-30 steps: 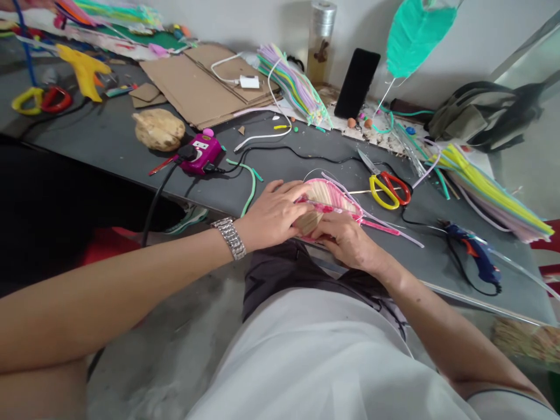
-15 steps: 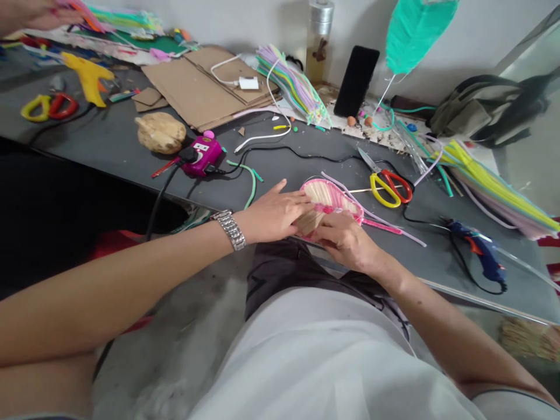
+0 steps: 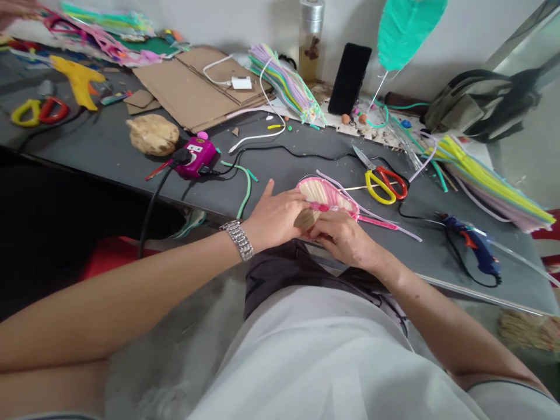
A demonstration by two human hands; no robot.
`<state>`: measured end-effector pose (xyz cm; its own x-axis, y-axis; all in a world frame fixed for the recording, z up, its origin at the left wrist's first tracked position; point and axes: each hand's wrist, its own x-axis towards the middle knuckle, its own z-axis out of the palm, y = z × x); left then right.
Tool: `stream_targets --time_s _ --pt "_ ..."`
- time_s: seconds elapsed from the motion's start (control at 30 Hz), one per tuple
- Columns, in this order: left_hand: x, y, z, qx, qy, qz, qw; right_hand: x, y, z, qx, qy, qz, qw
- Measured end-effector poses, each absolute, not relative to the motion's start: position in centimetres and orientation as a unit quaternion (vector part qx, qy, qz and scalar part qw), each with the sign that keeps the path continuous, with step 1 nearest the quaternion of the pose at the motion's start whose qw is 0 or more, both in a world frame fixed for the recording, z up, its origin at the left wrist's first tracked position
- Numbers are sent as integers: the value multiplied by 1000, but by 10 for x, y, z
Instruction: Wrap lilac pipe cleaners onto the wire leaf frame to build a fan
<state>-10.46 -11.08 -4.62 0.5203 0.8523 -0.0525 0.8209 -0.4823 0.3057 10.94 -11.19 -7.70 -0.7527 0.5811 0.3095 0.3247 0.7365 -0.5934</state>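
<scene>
A pink-edged, leaf-shaped craft piece (image 3: 326,194), with cream and pink strips inside and a pink stem, rests at the table's front edge. My left hand (image 3: 280,214) lies on its left side, fingers stretched out and thumb spread. At the near edge, my right hand (image 3: 343,233) has its fingers bent and pinched on the piece; the fingertips are partly hidden. A lilac pipe cleaner (image 3: 409,233) runs beside the stem. Just right of the piece lie scissors (image 3: 380,184) with yellow and red handles.
A blue glue gun (image 3: 472,248) lies right, below yellow pipe cleaners (image 3: 490,181). Left are a purple power socket (image 3: 195,157), a pale lumpy object (image 3: 153,135), cardboard (image 3: 175,87) and a yellow glue gun (image 3: 79,81). A phone (image 3: 350,79) stands behind. Another person's hand (image 3: 13,11) shows top left.
The view has shifted slightly, moving the table items leftward in the picture. My hands stay on the craft piece. The other person's hand has drawn back toward the top left corner.
</scene>
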Motion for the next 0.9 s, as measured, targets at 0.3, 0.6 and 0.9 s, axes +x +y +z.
stream_targets --time_s 0.3,0.6,0.9 --pt "-100 -109 -41 868 470 47 149 118 -110 -65 -272 -917 217 193" --pt "-98 -108 -40 872 468 36 139 115 -109 -75 -282 -920 193 191" --pt "-90 -107 -31 871 479 -8 111 114 -111 -67 -293 -928 159 164"
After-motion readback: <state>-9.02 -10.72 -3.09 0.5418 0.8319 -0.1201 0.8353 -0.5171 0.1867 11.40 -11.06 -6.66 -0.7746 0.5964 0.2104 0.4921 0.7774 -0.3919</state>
